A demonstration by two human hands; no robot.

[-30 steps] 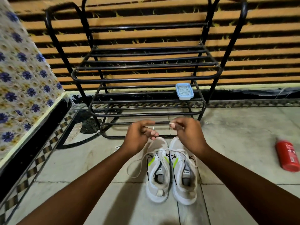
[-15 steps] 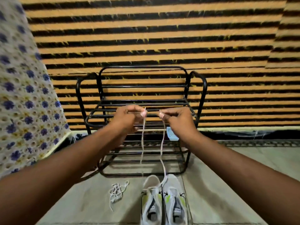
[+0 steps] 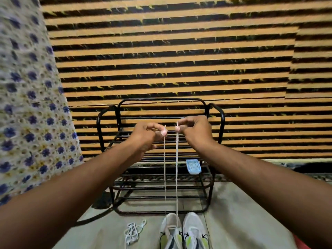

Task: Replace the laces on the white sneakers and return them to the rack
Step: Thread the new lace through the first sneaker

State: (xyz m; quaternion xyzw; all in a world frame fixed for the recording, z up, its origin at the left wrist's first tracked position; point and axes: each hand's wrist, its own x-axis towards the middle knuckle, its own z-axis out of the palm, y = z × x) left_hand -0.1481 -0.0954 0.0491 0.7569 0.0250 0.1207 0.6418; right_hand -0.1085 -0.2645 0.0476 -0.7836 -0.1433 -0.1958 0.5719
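The left hand (image 3: 149, 135) and right hand (image 3: 194, 131) are raised side by side in front of the black tubular metal shoe rack (image 3: 152, 99). Each hand pinches one end of a flat white shoelace (image 3: 177, 177) between thumb and fingertip, and the tips project just above the pinch. The two strands hang taut and near-parallel toward 6 o'clock, running down into the toe-end eyelets of the left shoe of the white mesh sneakers with lime-green accents (image 3: 170, 230). The pair stands on the grey floor at 6 o'clock of the rack, shoes touching, toes toward the rack. A loose tangled white lace (image 3: 133, 232) lies on the floor at 9 o'clock of the pair. A small blue-rimmed rectangular plastic container (image 3: 193, 166) rests on a rack shelf, at 5 o'clock of the right hand.
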